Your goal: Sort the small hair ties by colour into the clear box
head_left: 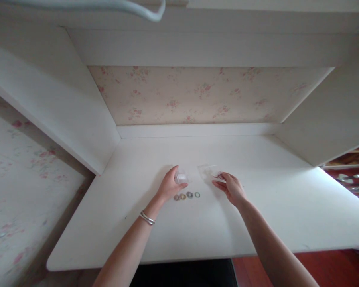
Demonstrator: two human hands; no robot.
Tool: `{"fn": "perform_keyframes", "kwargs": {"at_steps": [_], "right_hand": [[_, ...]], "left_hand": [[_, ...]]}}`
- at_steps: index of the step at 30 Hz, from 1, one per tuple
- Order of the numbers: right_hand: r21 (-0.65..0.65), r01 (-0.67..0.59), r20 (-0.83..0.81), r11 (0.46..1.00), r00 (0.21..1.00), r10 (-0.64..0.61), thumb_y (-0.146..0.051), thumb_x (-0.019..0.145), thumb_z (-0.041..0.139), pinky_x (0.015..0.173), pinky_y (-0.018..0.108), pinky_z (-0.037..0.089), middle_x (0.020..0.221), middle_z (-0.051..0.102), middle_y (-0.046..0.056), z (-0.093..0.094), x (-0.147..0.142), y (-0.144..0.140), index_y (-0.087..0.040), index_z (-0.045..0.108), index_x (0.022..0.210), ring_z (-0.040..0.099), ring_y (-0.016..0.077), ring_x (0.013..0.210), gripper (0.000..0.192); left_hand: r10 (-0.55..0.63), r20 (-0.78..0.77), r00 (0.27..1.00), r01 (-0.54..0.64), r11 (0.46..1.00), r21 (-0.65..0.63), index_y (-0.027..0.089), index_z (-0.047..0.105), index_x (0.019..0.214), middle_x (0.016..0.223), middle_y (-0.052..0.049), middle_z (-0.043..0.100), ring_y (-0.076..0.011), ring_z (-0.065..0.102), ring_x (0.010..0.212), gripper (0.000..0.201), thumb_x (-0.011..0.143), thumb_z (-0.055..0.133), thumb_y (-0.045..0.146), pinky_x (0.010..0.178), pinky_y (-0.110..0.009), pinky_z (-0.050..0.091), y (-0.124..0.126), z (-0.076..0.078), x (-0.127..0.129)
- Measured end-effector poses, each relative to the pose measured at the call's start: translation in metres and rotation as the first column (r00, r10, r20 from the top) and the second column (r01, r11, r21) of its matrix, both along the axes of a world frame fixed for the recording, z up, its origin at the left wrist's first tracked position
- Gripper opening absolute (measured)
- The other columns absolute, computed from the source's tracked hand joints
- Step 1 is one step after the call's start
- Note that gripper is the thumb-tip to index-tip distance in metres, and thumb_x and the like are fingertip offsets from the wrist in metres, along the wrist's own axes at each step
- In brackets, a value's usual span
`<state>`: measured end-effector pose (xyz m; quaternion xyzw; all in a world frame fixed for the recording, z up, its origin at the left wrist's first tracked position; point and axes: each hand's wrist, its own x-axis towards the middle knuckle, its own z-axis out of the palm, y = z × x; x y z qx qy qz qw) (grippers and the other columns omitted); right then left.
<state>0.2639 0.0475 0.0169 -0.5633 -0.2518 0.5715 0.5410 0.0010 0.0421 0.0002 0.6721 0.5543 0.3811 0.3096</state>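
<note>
I'm looking at a small clear box point(181, 177) sitting on the white desk point(287, 207), and my left hand point(168, 185) is curling around its left side, fingers and thumb closing on it. Just to the right, my right hand point(231, 186) is pinching a reddish ring point(219, 175) at the fingertips, over a clear bag point(208, 171) that is lying flat on the desk. Four more rings point(186, 195) are lying in a short row just in front of the box, near my left wrist, touching or nearly so.

I'm judging this as the middle of sorting rings between bag and box: one ring is in hand, four are out. The next move is calling for a short carry between bag and box, with the left hand steadying the box.

Room is generous: the desk is running wide on both sides, the back wall point(197, 95) and side panels are standing well apart, and the front edge is well behind my wrists.
</note>
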Motion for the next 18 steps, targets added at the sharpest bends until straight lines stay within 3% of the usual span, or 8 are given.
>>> {"fn": "perform_keyframes", "kwargs": {"at_steps": [5, 12, 15, 18], "right_hand": [[0.054, 0.076, 0.290, 0.996, 0.953, -0.089, -0.023, 0.079, 0.054, 0.060, 0.025, 0.058, 0.087, 0.064, 0.003, -0.011, 0.032, 0.009, -0.018, 0.058, 0.091, 0.066, 0.0116, 0.059, 0.013], [0.023, 0.044, 0.693, 0.999, 0.720, -0.047, -0.034, 0.080, 0.051, 0.048, 0.024, 0.052, 0.091, 0.068, 0.009, -0.025, 0.078, 0.018, -0.016, 0.060, 0.104, 0.062, 0.0116, 0.047, 0.031], [-0.011, 0.027, 0.775, 1.000, 0.632, -0.008, -0.040, 0.079, 0.050, 0.053, 0.027, 0.051, 0.081, 0.070, 0.008, -0.027, 0.085, 0.015, -0.017, 0.062, 0.105, 0.063, 0.0148, 0.049, 0.036], [-0.027, 0.057, 0.781, 0.998, 0.624, -0.014, -0.043, 0.078, 0.050, 0.059, 0.029, 0.049, 0.076, 0.070, 0.007, -0.027, 0.085, 0.012, -0.018, 0.061, 0.108, 0.064, 0.0166, 0.052, 0.041]], "left_hand": [[0.014, -0.177, 0.984, -0.002, 0.998, 0.066, 0.017, 0.042, 0.130, 0.125, -0.012, 0.053, -0.0273, 0.045, 0.119, 0.078, 0.062, 0.074, 0.040, 0.101, -0.041, 0.035, 0.008, -0.001, 0.001], [-0.018, -0.259, 0.966, 0.060, 0.986, 0.155, 0.020, 0.049, 0.121, 0.120, -0.011, 0.057, -0.0284, 0.049, 0.114, 0.066, 0.061, 0.074, 0.030, 0.100, -0.045, 0.036, 0.014, -0.006, 0.002], [-0.012, -0.266, 0.964, 0.055, 0.987, 0.152, 0.020, 0.051, 0.119, 0.119, -0.011, 0.057, -0.0293, 0.050, 0.113, 0.064, 0.060, 0.075, 0.028, 0.100, -0.046, 0.037, 0.016, -0.008, 0.002], [-0.018, -0.243, 0.970, 0.056, 0.987, 0.152, 0.020, 0.051, 0.117, 0.118, -0.011, 0.057, -0.0298, 0.050, 0.113, 0.066, 0.057, 0.077, 0.030, 0.098, -0.047, 0.038, 0.014, -0.006, 0.001]]}}
